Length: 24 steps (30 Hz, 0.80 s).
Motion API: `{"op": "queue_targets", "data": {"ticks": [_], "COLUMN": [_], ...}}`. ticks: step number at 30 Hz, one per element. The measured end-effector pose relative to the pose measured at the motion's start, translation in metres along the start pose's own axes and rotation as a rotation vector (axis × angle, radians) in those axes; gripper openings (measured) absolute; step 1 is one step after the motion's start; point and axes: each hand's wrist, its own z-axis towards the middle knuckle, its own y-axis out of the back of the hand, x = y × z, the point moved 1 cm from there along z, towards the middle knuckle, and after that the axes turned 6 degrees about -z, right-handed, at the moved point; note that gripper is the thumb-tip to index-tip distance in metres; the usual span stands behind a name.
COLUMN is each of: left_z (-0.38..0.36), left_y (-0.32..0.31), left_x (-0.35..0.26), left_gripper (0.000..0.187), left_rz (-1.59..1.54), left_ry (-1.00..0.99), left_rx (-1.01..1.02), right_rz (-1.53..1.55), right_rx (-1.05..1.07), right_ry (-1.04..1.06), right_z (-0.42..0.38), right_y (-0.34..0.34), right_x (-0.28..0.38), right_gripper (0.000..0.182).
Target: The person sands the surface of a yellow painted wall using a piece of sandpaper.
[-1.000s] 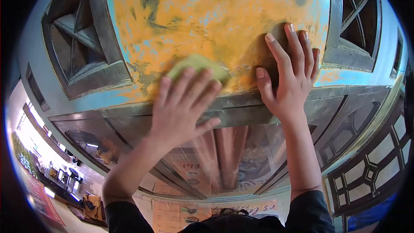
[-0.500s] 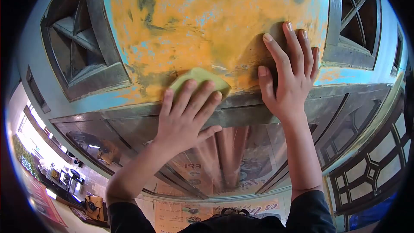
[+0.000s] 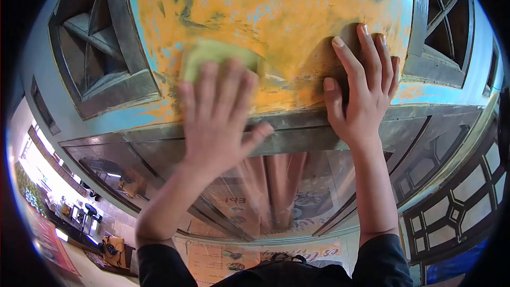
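My left hand [image 3: 212, 111], blurred by motion, presses a yellow-green sheet of sandpaper [image 3: 215, 56] flat against the orange panel [image 3: 297, 10]. The fingers lie over the sheet's lower part; its upper edge shows above them, and its grit side is hidden. Patches of light blue and dark grey show through the worn orange coat. My right hand [image 3: 364, 90] rests on the lower right of the same panel, fingers spread and holding nothing.
Dark wooden frames with crossed slats [image 3: 98, 42] flank the panel. Below runs a grey wooden rail [image 3: 297, 138] above reflective glass [image 3: 287, 191]. A patterned dark lattice [image 3: 457, 207] stands at right, and a brown bag [image 3: 114, 250] sits at lower left.
My left hand has slid the sandpaper up and to the left across the panel. The right hand stays in about the same place.
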Motion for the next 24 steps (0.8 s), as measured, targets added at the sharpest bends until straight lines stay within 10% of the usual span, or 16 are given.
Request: {"op": "queue_targets", "data": {"ticks": [13, 17, 22, 24], "left_z": [-0.001, 0.015, -0.004, 0.014], "left_y": [-0.001, 0.012, -0.012, 0.01], "left_x": [0.001, 0.033, -0.002, 0.029], "left_gripper": [0.094, 0.086, 0.087, 0.086], "left_rz": [0.072, -0.006, 0.046, 0.011], "left_ry": [-0.126, 0.163, -0.229, -0.003], "left_rx": [0.034, -0.161, -0.116, -0.172], "right_rz": [-0.029, -0.023, -0.012, -0.029], "right_rx": [-0.017, -0.025, -0.043, -0.031], "right_ry": [0.015, 0.016, 0.026, 0.046], "right_z": [-0.002, -0.002, -0.002, -0.002], "right_y": [-0.005, -0.006, -0.008, -0.006], "right_x": [-0.001, -0.002, -0.002, -0.002], "right_gripper": [0.04, 0.04, 0.04, 0.041]}}
